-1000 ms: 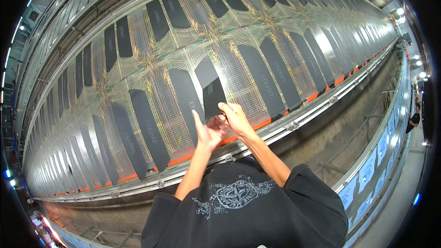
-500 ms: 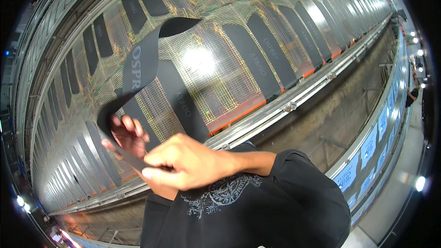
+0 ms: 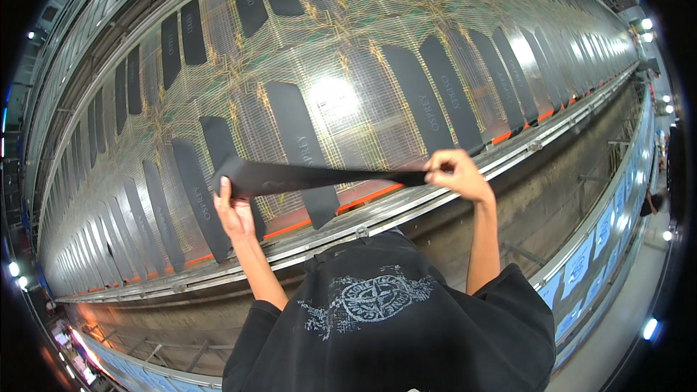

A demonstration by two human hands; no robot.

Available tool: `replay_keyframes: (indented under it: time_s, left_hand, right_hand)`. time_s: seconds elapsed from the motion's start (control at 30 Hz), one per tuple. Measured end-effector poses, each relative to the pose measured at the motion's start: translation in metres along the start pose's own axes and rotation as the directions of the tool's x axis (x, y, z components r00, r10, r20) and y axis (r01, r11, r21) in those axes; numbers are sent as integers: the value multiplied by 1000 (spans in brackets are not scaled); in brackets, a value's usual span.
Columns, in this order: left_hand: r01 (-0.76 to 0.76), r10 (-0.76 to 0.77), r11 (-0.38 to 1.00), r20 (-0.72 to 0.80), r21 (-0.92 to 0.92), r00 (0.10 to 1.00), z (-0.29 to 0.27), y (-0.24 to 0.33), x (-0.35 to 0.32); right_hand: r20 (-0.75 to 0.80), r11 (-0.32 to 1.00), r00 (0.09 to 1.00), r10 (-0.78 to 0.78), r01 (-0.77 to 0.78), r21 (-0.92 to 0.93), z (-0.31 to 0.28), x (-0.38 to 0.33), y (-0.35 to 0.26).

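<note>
A long dark grey fabric panel (image 3: 319,177) stretches sideways between my hands, above the near edge of the printing table (image 3: 367,127). Its left part is folded or twisted, with a flap (image 3: 215,136) rising beyond my left hand. My left hand (image 3: 237,212) grips this end, thumb on the face and the other fingers partly hidden behind. Over at the right, my right hand (image 3: 459,174) pinches the narrow other end between thumb and fingers. Just beyond the held panel, another dark panel (image 3: 292,116) with pale lettering lies flat on the table.
Rows of similar dark panels (image 3: 415,91) cover the long table, whose surface bears a yellow grid of lines. A metal rail (image 3: 428,202) runs along its near edge beside an orange strip. Screens or boards with light blue shapes (image 3: 581,268) line the right side.
My hands have moved apart, the right one going right. The panel, earlier curled up in a loop over my left hand, is now drawn out between both hands.
</note>
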State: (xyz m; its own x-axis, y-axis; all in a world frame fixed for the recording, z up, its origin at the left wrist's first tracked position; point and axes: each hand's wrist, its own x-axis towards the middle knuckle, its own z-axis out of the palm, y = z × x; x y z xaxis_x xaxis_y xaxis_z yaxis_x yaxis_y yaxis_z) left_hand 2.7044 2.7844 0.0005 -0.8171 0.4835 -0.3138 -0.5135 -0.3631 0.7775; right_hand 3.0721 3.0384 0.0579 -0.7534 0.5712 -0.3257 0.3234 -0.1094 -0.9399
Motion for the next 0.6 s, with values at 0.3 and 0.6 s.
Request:
replay_keyframes:
  time_s: [0.3, 0.6]
  left_hand:
    - [206, -325, 751, 80, 627, 942, -11, -74, -65]
    - [639, -814, 478, 31, 602, 579, 9, -151, -85]
  right_hand:
    - [-419, 958, 884, -209, 98, -271, -84, 200, 20]
    - [-74, 614, 976, -207, 71, -786, 10, 384, -29]
